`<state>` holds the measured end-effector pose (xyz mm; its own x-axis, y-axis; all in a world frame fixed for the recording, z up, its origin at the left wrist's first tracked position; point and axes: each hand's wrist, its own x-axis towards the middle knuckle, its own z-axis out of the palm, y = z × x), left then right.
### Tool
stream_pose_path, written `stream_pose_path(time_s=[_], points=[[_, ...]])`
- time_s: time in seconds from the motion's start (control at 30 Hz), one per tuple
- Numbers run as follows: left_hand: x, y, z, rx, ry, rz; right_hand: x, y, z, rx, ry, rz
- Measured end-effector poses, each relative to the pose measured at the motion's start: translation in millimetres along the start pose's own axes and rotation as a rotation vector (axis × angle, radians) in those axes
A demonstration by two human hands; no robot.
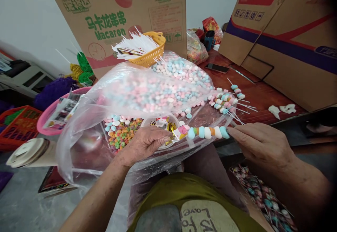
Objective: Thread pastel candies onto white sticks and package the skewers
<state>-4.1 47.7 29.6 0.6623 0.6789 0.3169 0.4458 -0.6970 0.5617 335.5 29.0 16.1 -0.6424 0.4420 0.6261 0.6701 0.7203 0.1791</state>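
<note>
A marshmallow skewer [207,132] lies level between my hands, with blue, white and orange pieces in a row and a printed clear wrapper [181,132] at its left end. The fingers of my left hand [147,140] are pinched on that wrapper. At the other end my right hand [260,140] grips the skewer beside the last blue marshmallow; the stick itself is hidden in its fingers. Just behind my left hand stands a white tub [147,122] with gold twist ties [172,126]. Loose cereal rings [123,135] lie left of it. Several finished skewers [222,101] are piled beyond my right hand.
A plastic sheet [86,154] holds many loose marshmallows [184,70]. On them sits a yellow basket [150,58] of white sticks. Cardboard boxes [168,18] stand behind and right. A phone [217,68] lies on the table. At left are a pink basin [44,128] and a lidded cup [34,153].
</note>
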Motion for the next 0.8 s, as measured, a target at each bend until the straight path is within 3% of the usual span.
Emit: stream_pose_path(time_s=[0.27, 0.5, 0.63, 0.8], points=[[5, -7, -0.6, 0.013, 0.039, -0.031, 3, 2, 0, 0.207, -0.059, 0.018], [10, -2, -2.8, -0.028, -0.073, -0.005, 5, 2, -3, 0.17, -0.136, -0.005], [11, 1, -1.3, -0.015, -0.07, 0.012, 4, -2, -3, 0.12, -0.151, 0.078], [10, 0, 1.6, 0.067, -0.052, 0.01, 7, -8, -5, 0.282, -0.264, 0.1]])
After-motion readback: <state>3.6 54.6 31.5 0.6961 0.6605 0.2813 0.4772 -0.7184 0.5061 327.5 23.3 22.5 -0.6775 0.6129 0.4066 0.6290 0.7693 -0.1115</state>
